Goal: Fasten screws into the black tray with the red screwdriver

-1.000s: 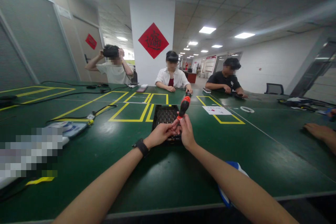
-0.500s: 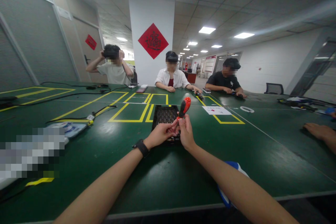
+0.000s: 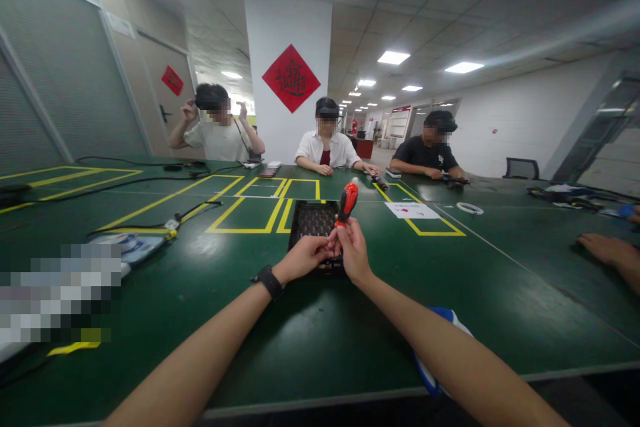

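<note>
A red-and-black screwdriver [image 3: 349, 202] stands nearly upright in my right hand [image 3: 356, 255], its handle above the fingers and its shaft hidden by them. My left hand [image 3: 304, 257], with a black band on the wrist, is closed in a pinch right beside the right fingertips. Whatever the left fingers hold is too small or hidden. Both hands are over the near part of a black tray [image 3: 294, 221], which has a patterned, cell-like inside and lies on the green table [image 3: 240, 320].
Yellow tape [image 3: 245, 231] marks rectangles on the table. A paper sheet [image 3: 413, 211] and a white ring [image 3: 470, 209] lie to the right. Cables and a clear bag [image 3: 135, 247] are at left. A blue-and-white item [image 3: 430, 373] sits under my right forearm. Several people sit around.
The screwdriver's handle has tipped slightly left, and its grip appears turned. My hands stay in nearly the same place. Across the table, the left person's hands have moved outward from the head.
</note>
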Demonstrator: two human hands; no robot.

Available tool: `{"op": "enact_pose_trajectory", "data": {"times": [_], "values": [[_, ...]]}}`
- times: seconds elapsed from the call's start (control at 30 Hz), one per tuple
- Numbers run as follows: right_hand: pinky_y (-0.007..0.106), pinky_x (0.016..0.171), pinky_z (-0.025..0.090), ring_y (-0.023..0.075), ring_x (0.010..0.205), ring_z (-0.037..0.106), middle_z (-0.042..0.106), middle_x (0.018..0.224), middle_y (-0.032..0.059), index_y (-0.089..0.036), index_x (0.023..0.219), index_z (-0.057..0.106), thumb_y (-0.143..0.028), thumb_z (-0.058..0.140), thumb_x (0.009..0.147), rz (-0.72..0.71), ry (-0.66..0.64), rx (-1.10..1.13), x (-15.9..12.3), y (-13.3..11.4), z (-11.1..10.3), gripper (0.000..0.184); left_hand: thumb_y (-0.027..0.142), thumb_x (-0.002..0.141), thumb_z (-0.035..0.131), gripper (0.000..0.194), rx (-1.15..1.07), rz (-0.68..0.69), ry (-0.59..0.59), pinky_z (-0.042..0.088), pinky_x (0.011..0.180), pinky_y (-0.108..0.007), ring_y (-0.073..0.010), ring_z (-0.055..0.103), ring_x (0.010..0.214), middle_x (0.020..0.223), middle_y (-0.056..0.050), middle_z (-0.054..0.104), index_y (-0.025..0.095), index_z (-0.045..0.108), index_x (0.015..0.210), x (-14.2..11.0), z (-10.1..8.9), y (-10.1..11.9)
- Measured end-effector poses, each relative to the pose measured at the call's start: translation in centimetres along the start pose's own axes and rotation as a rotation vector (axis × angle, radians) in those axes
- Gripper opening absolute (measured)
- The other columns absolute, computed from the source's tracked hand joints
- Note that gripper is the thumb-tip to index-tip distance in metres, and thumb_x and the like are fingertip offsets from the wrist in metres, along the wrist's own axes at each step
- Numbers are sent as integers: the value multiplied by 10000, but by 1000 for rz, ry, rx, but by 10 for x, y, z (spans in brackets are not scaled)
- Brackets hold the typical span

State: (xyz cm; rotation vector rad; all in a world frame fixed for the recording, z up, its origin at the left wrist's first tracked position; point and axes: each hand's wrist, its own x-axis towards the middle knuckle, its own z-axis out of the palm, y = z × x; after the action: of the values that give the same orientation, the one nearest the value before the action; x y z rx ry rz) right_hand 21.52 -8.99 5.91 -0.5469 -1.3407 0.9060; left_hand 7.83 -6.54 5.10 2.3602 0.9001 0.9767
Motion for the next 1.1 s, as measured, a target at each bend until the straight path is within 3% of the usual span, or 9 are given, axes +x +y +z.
{"op": "enact_pose_trajectory", "data": {"times": [0.3,0.57,0.8,1.1], "values": [[157,418,384,68,522,483,509,686,-24,-208,1060,411,-366,432,834,6,-16,22,0,0,2,277,314,709,576,216,-31,-75,36,400,615,-202,-106,477,609,626,18,547,100,598,728,-1,0,0],[165,401,373,57,466,459,529,687,-18,-202,1108,431,-366,392,849,37,-33,-6,2,0,-2,309,236,769,492,170,-89,-15,-42,417,685,-218,-127,545,689,740,-9,622,116,610,797,-1,-5,12],[164,418,394,53,468,455,529,675,-29,-204,1082,420,-357,438,832,-6,19,-5,1,2,-1,293,267,745,539,171,-113,-18,0,410,608,-204,-102,504,620,690,-5,578,112,573,810,0,0,2],[151,410,392,72,529,496,547,689,-16,-203,1077,415,-365,438,827,3,-14,9,0,0,1,299,311,731,557,216,-18,-52,25,374,583,-184,-91,461,589,629,20,536,98,593,725,-1,-1,2]]}}
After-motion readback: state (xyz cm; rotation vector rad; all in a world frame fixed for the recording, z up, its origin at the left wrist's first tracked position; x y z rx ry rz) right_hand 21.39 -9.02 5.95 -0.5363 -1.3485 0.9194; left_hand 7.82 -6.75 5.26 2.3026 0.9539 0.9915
